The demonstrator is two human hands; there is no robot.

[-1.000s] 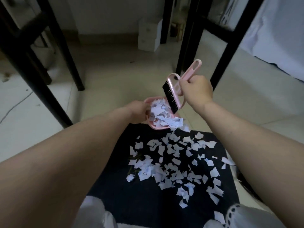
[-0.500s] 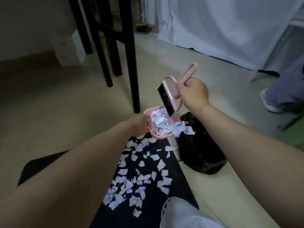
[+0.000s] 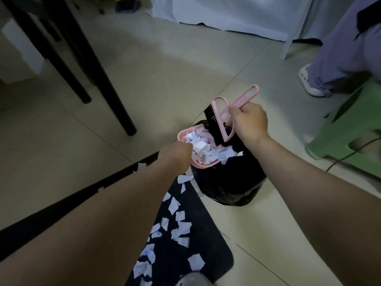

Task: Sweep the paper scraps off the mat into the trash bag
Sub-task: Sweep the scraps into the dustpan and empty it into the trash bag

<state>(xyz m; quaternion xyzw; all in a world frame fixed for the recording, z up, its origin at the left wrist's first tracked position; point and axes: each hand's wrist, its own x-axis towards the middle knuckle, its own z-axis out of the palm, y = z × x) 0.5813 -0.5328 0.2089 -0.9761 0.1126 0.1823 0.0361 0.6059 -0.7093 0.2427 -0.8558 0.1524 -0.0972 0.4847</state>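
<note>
Along the left of the frame, dark table legs (image 3: 68, 65) stand on pale floor tiles, and the black mat (image 3: 181, 259) runs up from the bottom centre toward the middle. Plenty of paper scraps (image 3: 177, 221) lie scattered on that mat, so by my reckoning this job is only partly done: one load gathered, not yet tipped, and a good few more sweeps to come.

Just left of centre, the left hand (image 3: 175, 155) grips the near edge of the pink dustpan (image 3: 198, 162), fingers curled round it. The pan is heaped with white scraps, a few spilling over its right lip, and it hangs right above the black trash bag (image 3: 226, 186). That bag sits on the tiles in the middle of the frame, just beside the mat's right edge; its inside is too dark to see from here.

A touch to the right, the right hand (image 3: 249, 122) is clenched on the handle of the pink brush (image 3: 222, 118), its black bristles touching the far end of the pile in the pan, ready, I'd guess, to push it out.

Far right: a green stool (image 3: 350, 129), and someone's trouser leg and pale shoe (image 3: 309, 83) at upper right.
</note>
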